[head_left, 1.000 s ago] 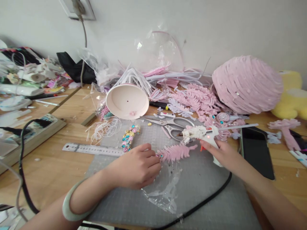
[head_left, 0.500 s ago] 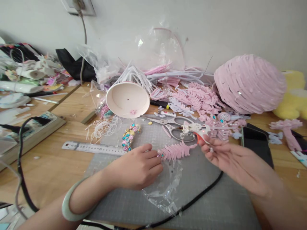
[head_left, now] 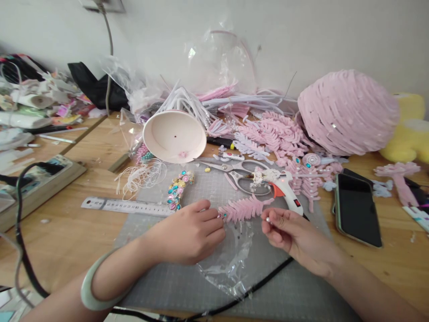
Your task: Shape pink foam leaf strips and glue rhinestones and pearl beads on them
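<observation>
My left hand (head_left: 196, 232) is closed at the left end of a pink fuzzy leaf (head_left: 243, 209) that has small gems near its base; the fingertips are hidden behind the knuckles. My right hand (head_left: 291, 235) pinches a tiny shiny bead (head_left: 268, 220) between thumb and finger, close to the leaf's right tip. Just beyond that hand a white and orange glue gun (head_left: 291, 197) lies with its nozzle by the scissors (head_left: 246, 179). A jewelled band (head_left: 180, 190) rests left of the leaf on the grey cutting mat (head_left: 161, 286).
A steel ruler (head_left: 124, 205) and white thread (head_left: 142, 176) lie left. Behind are a cream bowl (head_left: 175, 138), several pink leaves (head_left: 278, 132) and a pink wrapped dome (head_left: 348, 112). A phone (head_left: 358, 210) is right; a black cable (head_left: 268, 273) crosses the mat.
My right hand has moved left and down, away from the glue gun, bringing the bead near the leaf's tip. My left hand stays at the leaf. The view has shifted slightly.
</observation>
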{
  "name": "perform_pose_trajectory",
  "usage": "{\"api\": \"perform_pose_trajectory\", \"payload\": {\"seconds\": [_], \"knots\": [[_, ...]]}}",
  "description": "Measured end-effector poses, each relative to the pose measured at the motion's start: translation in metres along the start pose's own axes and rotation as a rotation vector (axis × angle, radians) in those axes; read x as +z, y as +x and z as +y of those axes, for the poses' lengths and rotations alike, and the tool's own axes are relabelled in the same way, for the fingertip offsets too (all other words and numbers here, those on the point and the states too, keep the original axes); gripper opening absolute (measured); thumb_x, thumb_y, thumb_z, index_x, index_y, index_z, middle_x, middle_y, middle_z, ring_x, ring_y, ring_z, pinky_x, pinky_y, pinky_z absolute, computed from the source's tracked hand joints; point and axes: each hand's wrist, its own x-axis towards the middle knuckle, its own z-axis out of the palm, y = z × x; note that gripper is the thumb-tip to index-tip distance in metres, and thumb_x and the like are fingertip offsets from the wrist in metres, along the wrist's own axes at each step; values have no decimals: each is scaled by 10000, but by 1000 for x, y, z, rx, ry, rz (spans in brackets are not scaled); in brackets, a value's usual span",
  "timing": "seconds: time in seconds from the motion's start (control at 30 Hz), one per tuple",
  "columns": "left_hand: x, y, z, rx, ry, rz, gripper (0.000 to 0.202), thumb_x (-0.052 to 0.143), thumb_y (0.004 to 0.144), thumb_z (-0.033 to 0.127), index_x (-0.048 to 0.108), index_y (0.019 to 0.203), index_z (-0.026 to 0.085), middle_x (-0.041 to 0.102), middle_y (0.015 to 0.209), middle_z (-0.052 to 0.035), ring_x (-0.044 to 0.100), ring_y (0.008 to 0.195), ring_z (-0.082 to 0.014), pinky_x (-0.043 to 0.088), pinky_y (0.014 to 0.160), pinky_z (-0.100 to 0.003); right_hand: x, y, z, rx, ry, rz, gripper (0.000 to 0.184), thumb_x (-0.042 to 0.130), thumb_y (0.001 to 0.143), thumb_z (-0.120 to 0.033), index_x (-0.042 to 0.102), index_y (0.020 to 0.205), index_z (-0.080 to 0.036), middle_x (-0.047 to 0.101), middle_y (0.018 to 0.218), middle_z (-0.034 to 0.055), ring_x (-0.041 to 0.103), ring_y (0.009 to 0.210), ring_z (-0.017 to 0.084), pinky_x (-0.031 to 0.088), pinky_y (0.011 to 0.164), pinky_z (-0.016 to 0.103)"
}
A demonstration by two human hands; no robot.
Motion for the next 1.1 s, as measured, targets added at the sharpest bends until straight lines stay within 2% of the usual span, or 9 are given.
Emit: {"api": "perform_pose_trajectory", "payload": {"seconds": [0.1, 0.2, 0.3, 0.4, 0.5, 0.87, 1.1], "knots": [[0, 0, 0, 2, 8, 9, 174, 421, 897, 198, 525, 760, 171, 588, 765, -31, 516, 720, -171, 356, 673, -341, 1, 3, 5, 37, 27, -32, 224, 784, 667, -269, 625, 641, -113, 581, 528, -24, 422, 389, -10, 324, 383, 88], [0, 0, 1, 2, 19, 3, 171, 431, 894, 196, 515, 747, 172, 583, 756, -28, 512, 714, -170, 353, 673, -337, 0, 7, 7, 48, 58, -5, 209, 817, 617, -230, 650, 631, -106, 571, 521, -27, 403, 373, -21, 302, 362, 82], [0, 0, 1, 0, 14, -14, 162, 443, 892, 202, 510, 748, 169, 578, 759, -24, 508, 708, -171, 347, 669, -338, 0, 9, 7, 58, 54, 48, 181, 831, 586, -197, 695, 667, -109, 629, 588, 6, 475, 426, -1, 380, 393, 85], [-1, 0, 1, -1, 13, -15, 168, 441, 896, 203, 510, 747, 169, 570, 755, -20, 499, 698, -169, 344, 669, -341, -1, 8, 6, 67, 27, 94, 221, 845, 551, -173, 730, 733, -123, 687, 676, 35, 559, 503, 30, 493, 496, 105], [-1, 1, 1, 8, 28, -8, 179, 429, 902, 198, 519, 750, 166, 570, 757, -26, 501, 709, -169, 342, 672, -341, 0, 7, 6, 73, 3, 109, 246, 847, 539, -165, 742, 757, -125, 717, 746, 55, 611, 562, 50, 538, 573, 113], [-1, 0, 1, 20, 30, 1, 169, 451, 896, 199, 509, 740, 171, 563, 744, -25, 493, 694, -168, 339, 663, -331, 2, 9, 7, 69, -25, 102, 208, 843, 560, -213, 732, 718, -135, 707, 726, 29, 623, 578, 49, 537, 579, 106], [-2, 1, 0, 21, 39, 5, 156, 472, 890, 200, 514, 743, 168, 562, 742, -19, 497, 698, -170, 340, 662, -338, 3, 11, 10, 30, -78, 107, 219, 843, 564, -249, 713, 710, -151, 592, 599, -26, 528, 538, 40, 471, 516, 135]]}}
